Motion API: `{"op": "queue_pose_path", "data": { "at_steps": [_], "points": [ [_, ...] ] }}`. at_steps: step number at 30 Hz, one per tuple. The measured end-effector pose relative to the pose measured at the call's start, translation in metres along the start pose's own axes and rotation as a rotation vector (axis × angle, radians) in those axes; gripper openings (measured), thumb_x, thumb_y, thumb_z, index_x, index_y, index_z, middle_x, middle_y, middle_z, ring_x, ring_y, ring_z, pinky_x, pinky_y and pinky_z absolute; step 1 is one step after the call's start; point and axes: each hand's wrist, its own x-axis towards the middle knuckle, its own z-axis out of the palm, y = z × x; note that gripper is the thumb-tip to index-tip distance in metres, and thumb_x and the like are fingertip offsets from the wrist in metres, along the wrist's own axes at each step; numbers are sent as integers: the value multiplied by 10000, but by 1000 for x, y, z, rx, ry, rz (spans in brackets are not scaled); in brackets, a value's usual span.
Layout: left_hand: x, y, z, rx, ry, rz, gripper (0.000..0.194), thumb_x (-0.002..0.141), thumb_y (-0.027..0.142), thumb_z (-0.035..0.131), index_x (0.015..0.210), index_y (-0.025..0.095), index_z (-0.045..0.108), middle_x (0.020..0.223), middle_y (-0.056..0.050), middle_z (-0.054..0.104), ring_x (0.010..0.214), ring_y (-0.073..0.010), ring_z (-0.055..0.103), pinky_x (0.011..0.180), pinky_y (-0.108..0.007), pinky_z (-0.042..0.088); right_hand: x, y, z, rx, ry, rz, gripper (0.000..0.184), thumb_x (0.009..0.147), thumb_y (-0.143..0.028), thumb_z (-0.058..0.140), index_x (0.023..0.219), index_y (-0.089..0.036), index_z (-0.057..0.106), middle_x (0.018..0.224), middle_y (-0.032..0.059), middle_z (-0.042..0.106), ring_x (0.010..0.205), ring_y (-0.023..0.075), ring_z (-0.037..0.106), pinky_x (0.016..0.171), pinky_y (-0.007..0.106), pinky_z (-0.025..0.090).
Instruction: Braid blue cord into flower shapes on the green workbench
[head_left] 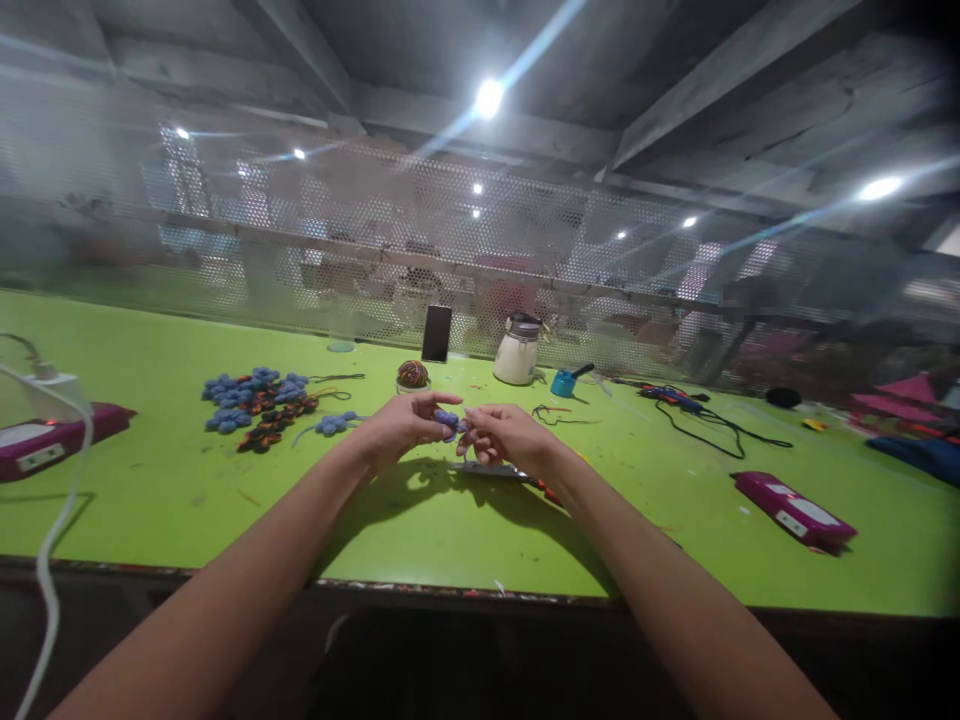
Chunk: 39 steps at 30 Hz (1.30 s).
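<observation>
Above the middle of the green table, my left hand (401,428) pinches a small blue crocheted flower (448,422) between thumb and fingers. From the other side, the closed fingertips of my right hand (504,434) meet the flower's right edge, and a strand of its yarn seems to hang there. Under my right hand lies a tool with a flat metallic blade (491,470) and a red-and-black handle (551,492), partly hidden by my wrist. Left of my hands rest a single blue flower (335,424) with a yarn tail, and a pile of blue flowers (255,388) and dark-orange ones (266,428).
Behind my hands stand a multicoloured yarn ball (412,375), a phone (436,333), a cream jug (517,352) and a blue pot (564,383). A corded blue tool (675,398) lies right. Purple power strips (795,512) flank both sides; a perforated screen (465,235) backs the table.
</observation>
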Motion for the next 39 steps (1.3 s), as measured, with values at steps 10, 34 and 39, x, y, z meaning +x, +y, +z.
{"op": "queue_pose_path", "data": {
  "at_steps": [10, 34, 39],
  "points": [
    [-2, 3, 1, 10, 33, -4, 494, 527, 11, 709, 1005, 115, 642, 717, -31, 656, 680, -135, 578, 696, -290, 384, -1, -3, -8, -58, 95, -98, 278, 597, -318, 771, 617, -98, 602, 456, -20, 543, 407, 52, 434, 426, 192, 307],
    [-2, 1, -1, -83, -32, -162, 495, 519, -36, 692, 984, 121, 631, 674, -17, 623, 647, -118, 570, 600, -236, 394, 6, -3, -24, -461, 644, -552, 177, 674, -302, 642, 627, -132, 629, 544, 8, 560, 503, 112, 461, 506, 242, 376],
    [0, -2, -1, -72, -47, -167, 451, 514, -25, 694, 933, 139, 655, 658, -18, 620, 624, -125, 569, 585, -244, 378, 6, -3, -22, -546, 702, -562, 181, 719, -310, 608, 642, -147, 629, 587, 20, 579, 548, 127, 482, 545, 248, 392]
  ]
}}
